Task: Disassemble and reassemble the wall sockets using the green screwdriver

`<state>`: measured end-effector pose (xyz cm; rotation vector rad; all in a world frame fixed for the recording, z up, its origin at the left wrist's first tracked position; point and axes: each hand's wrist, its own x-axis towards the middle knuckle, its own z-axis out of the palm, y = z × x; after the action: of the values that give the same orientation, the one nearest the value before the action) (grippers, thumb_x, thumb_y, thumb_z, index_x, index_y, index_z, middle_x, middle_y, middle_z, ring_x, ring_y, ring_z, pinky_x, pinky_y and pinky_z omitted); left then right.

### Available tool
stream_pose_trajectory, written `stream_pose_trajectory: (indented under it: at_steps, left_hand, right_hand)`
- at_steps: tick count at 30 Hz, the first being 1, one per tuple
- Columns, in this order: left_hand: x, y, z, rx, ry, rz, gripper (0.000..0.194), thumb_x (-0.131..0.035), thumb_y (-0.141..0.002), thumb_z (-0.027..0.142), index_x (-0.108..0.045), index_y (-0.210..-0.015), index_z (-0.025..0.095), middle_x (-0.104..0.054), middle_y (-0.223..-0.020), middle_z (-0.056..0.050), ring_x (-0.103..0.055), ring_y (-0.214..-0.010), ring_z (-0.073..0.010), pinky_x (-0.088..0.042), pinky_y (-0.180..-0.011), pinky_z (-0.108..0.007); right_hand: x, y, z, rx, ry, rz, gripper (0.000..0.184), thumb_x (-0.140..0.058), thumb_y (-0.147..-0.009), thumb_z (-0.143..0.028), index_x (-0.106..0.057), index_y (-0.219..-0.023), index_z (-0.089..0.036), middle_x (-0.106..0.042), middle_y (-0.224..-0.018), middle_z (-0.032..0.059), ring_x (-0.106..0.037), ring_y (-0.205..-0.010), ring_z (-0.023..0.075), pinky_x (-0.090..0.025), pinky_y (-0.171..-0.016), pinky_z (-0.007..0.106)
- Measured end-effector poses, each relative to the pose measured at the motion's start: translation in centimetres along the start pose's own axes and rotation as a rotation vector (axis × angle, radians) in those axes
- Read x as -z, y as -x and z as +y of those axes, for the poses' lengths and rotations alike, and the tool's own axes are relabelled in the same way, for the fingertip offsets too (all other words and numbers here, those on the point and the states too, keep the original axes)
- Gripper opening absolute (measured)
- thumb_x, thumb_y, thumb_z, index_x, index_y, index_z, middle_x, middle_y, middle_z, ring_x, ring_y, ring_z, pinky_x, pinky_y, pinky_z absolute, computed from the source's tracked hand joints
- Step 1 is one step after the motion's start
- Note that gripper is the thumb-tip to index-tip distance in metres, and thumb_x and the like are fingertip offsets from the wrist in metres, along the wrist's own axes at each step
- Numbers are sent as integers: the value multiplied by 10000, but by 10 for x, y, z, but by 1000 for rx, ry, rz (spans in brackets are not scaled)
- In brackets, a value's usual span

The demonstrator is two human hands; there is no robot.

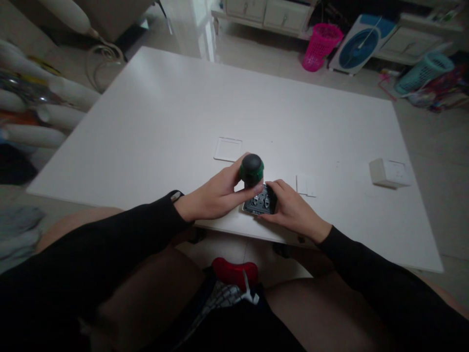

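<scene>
My left hand (pixel 223 191) is closed around the thick green and black handle of a screwdriver (pixel 252 168), which stands upright with its tip hidden from sight. Right below it lies a square black wall socket (pixel 261 201) with metal parts showing on its upward face, near the table's front edge. Fingers and thumb of my right hand (pixel 287 208) grip the socket by its right side. A clear-edged white frame (pixel 227 149) rests on the table beyond my left hand. To the right of my right hand are thin white flat pieces (pixel 306 186).
The white table (pixel 176 107) spreads out ahead of me. Towards its right edge stands a small white box (pixel 390 173). On the floor beyond are a pink basket (pixel 318 46), a blue and white fan (pixel 361 45) and a teal basket (pixel 425 72). White chair parts (pixel 62 117) stand at the left.
</scene>
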<state>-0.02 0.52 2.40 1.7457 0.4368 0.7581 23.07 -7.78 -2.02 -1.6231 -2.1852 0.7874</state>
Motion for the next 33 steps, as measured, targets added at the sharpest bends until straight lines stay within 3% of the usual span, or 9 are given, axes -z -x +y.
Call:
stream_pose_trajectory:
  at_steps: [15,22,33]
  left_hand:
    - [1,-2,3,-21,-103,-49,175,-638,-1018,351,-588,-1074,193,-627,-973,-58,-603,-878,-211,-519,-844,-384]
    - [4,-4,3,-105,-262,-87,139,-598,-1035,314,-572,-1072,183,-603,-1010,-64,-579,-916,-208,-518,-840,-367]
    - [7,-9,-7,-128,-242,-84,156,-631,-1021,325,-572,-1068,189,-630,-1032,-76,-628,-931,-215,-552,-891,-403]
  right_hand:
    - [-1,0,0,0,-14,-14,627,-836,-803,-403,-530,-1322,-230,-630,-1190,136,-632,-1074,346,-557,-908,509]
    - [-2,0,1,2,13,-4,516,-835,-802,-429,-541,-1178,-231,-619,-1121,115,-627,-1017,336,-547,-845,480]
    - [-3,-1,1,-6,14,-11,561,-839,-796,-421,-546,-1235,-230,-627,-1130,116,-628,-1025,335,-541,-851,472]
